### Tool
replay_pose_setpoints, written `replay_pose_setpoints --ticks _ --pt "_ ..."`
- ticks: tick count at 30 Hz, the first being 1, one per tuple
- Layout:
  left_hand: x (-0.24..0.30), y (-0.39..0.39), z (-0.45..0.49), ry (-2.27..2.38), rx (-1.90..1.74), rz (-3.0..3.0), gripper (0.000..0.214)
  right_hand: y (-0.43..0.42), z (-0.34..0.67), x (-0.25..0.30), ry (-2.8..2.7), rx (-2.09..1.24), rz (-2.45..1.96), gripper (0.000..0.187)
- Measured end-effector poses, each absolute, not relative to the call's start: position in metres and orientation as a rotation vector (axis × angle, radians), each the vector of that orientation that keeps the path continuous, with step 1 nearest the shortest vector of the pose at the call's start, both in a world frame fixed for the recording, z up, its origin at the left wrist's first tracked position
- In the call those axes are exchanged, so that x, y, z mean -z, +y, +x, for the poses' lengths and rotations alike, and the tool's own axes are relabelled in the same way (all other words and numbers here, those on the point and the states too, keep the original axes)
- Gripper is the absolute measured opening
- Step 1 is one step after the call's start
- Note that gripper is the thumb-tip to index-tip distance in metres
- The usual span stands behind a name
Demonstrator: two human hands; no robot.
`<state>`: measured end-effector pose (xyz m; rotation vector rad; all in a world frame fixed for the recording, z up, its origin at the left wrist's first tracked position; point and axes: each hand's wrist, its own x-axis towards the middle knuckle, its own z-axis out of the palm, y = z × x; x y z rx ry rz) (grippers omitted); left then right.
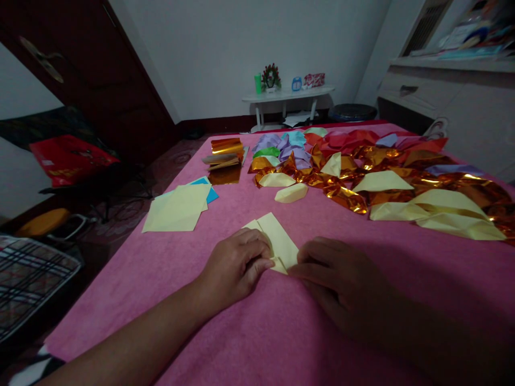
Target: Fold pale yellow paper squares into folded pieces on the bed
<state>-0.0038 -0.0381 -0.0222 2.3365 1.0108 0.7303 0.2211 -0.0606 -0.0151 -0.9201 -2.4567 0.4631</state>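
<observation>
A partly folded sheet of pale yellow paper (280, 241) lies on the pink cloth in front of me, with creased flaps along its left side and near corner. My left hand (245, 260) is closed on its left and near edge, thumb and curled fingers pinching the fold. At the right corner, my right hand (336, 273) is closed too, its fingertips pressed together on the paper's edge; part of this hand is in shadow. Just beyond lies a finished-looking folded yellow paper piece (291, 193), apart from both hands.
Loose yellow sheets (177, 209) lie over blue paper (209, 188) at left. Behind them sits a stack of gold foil paper (226, 161). A heap of folded foil and coloured paper pieces (386, 182) spreads across the far right. A small white table (287, 95) stands against the wall.
</observation>
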Motion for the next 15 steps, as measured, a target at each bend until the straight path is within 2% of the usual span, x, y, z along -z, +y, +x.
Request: replay_pose_setpoints --ticks 15 --pt "0.0233 -0.0431 0.0017 1.229 -0.656 2.294 0.013 -0.0635 0.2175 0.0119 -2.568 -0.361 -0.953 0.022"
